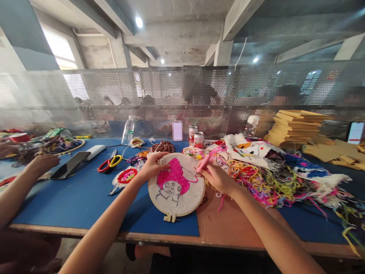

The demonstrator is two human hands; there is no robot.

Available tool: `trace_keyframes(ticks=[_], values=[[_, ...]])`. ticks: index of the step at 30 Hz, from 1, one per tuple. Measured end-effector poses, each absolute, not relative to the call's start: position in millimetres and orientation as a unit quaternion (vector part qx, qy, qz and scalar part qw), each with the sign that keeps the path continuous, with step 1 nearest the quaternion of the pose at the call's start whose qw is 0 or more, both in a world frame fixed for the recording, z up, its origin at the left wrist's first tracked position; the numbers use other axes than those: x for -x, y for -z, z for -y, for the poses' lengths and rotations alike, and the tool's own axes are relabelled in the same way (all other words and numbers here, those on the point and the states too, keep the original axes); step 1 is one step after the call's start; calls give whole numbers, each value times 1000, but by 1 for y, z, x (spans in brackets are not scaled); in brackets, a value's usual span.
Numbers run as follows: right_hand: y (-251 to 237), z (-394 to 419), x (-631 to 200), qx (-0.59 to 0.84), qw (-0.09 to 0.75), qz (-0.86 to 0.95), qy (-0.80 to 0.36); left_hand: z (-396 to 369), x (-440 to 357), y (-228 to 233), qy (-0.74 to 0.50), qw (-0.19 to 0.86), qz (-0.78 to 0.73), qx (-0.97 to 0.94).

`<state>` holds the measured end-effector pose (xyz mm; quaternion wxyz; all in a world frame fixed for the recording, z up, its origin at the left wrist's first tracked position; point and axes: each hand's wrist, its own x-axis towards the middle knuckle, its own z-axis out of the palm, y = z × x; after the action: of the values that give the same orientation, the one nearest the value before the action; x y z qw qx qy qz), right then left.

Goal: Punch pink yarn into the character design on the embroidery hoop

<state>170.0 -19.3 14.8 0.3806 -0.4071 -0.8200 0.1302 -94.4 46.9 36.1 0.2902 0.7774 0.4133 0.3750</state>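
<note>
An embroidery hoop with white cloth stands tilted toward me at the table's front. Its cloth bears a drawn cartoon figure, whose hood is filled with bright pink yarn loops. My left hand grips the hoop's upper left rim, thumb on the cloth. In my right hand is a pink punch needle pen, its tip near the cloth's right side. A strand of pink yarn runs beside that hand. The hoop's screw clamp points down.
Tangled yarn and worked cloth pieces heap up at the right. Scissors, a phone, a water bottle and cans lie or stand around. A co-worker's arm reaches in from the left. A perforated metal screen closes the back.
</note>
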Motion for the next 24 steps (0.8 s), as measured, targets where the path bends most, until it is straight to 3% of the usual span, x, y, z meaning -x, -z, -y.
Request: trace_keyframes(ticks=[9,24], values=[[-12,18,-166,363,312,875,-68,-46,93,-37,-374,294,-412,-777],[-8,16,-165,442,331,831,-61,-51,94,-33,-373,293,-400,-784]])
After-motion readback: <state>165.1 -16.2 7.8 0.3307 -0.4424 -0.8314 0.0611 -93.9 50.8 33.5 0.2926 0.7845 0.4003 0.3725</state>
